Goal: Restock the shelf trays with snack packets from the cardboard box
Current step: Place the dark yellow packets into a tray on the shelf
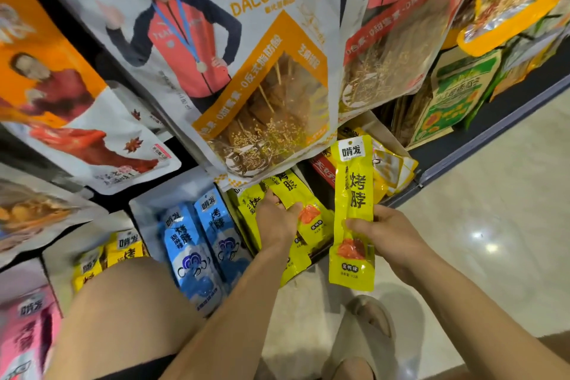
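Yellow snack packet [353, 194] stands upright in the right hand [385, 233], pinched at mid-length between thumb and fingers, just right of the stack of yellow packets [248, 208]. The left hand [276, 220] grips a second yellow packet [291, 191] on that stack, close under the lower edge of the hanging Daluchuan bag [271, 86]. Blue packets [197, 244] lie to the left. Pale floor [493, 194] lies open to the right.

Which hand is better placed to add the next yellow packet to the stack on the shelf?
Right. The right hand already grips a loose yellow packet, upright and just beside the stacked packets. The left hand is busy holding the stacked packets, so it probably only steadies them.
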{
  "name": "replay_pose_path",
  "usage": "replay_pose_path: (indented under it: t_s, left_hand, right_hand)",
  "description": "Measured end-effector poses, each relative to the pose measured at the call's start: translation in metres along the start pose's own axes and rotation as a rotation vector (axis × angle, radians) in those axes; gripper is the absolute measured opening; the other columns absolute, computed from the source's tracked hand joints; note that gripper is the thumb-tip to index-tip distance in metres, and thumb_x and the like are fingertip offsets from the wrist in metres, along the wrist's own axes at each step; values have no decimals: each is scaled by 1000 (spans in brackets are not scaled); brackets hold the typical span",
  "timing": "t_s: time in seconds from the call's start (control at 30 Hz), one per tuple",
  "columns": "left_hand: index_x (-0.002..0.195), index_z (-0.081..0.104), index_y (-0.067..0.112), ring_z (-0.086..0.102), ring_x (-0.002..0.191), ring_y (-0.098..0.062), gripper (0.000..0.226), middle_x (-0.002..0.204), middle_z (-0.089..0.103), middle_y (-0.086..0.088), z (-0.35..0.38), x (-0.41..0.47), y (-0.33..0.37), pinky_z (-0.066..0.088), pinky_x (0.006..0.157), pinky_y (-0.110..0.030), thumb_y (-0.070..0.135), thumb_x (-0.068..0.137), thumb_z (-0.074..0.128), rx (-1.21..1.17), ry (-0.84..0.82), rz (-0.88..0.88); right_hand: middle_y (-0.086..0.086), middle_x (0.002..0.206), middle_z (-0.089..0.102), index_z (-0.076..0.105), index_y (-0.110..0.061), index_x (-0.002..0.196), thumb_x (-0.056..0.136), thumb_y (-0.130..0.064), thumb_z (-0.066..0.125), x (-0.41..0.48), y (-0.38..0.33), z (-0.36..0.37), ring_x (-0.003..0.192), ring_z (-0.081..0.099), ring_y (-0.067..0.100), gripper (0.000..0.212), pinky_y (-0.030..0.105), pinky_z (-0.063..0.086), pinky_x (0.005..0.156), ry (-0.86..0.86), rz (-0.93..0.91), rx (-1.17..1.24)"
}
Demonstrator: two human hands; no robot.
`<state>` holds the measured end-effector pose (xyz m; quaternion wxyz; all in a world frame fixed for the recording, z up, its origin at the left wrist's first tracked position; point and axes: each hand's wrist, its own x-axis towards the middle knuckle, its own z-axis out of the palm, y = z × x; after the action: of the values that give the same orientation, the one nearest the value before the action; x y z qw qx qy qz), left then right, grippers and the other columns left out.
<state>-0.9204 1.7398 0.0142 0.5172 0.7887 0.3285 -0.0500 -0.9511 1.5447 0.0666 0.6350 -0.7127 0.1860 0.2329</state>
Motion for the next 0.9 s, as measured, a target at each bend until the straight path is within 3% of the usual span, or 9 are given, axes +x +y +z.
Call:
replay_pose_path:
  t_s: [0.13,0.2,0.27,0.33,0.43,0.6,0.67,0.77,0.9]
  left_hand:
    - [146,46,9,58,101,-12,66,131,61,-6,-24,-3,-11,47,78,-26,24,89,75,61,69,91]
    - [141,53,11,62,97,-14,58,129,62,-4,-41,-4,-19,53,81,-30,21,89,76,63,123,97]
    - [126,62,11,65,82,-16,41,105,68,-1,-57,-5,-29,58,81,-39,13,87,75,47,167,84]
    - [117,64,8,58,70,-7,30,85,60,9,-71,-11,-38,52,70,-29,8,88,73,13,182,69]
    - [130,58,9,58,75,-3,41,90,56,16,-88,-17,-53,47,70,-19,8,91,70,10,142,42]
    - [147,46,16,63,113,-21,61,129,63,0,-100,-19,-67,50,99,-38,21,92,71,66,18,-23]
    - [149,41,16,61,119,-23,63,137,60,-4,-101,-22,-70,48,104,-38,21,93,70,67,-29,-31]
    - [149,40,13,59,107,-15,63,135,59,-2,-99,-26,-73,46,92,-28,15,93,69,19,-66,-55]
    - [147,42,14,60,94,-14,61,121,59,4,-100,-28,-73,42,77,-22,15,93,68,24,-95,-69]
  right_hand:
    - [-1,95,79,78,-18,99,87,-11,74,1,-5,17,92,75,23,15,48,58,91,-27,-14,-41]
    - [1,94,79,77,-18,98,86,-10,75,4,-8,30,92,74,25,14,49,57,92,-30,-15,-63]
    - [3,94,79,77,-17,96,85,-9,76,6,-13,45,91,74,26,14,49,58,91,-43,-4,-80]
    - [6,93,78,75,-16,95,84,-8,76,9,-16,59,90,74,28,14,48,59,88,-65,9,-110]
    - [11,90,76,73,-14,92,83,-9,77,14,-17,79,86,73,30,11,47,60,84,-89,10,-198]
    - [16,89,73,70,-9,94,77,-17,80,28,-12,114,71,65,32,21,46,58,76,-109,-37,-380]
    - [15,91,72,67,-8,106,74,-26,80,33,-9,128,73,63,29,39,46,58,76,-113,-68,-451]
    - [11,121,68,50,-7,140,87,-25,77,35,-14,145,107,65,30,62,32,51,84,-103,-80,-561]
    - [13,136,61,43,-10,147,93,-28,71,38,-14,161,121,60,31,64,36,50,96,-87,-108,-688]
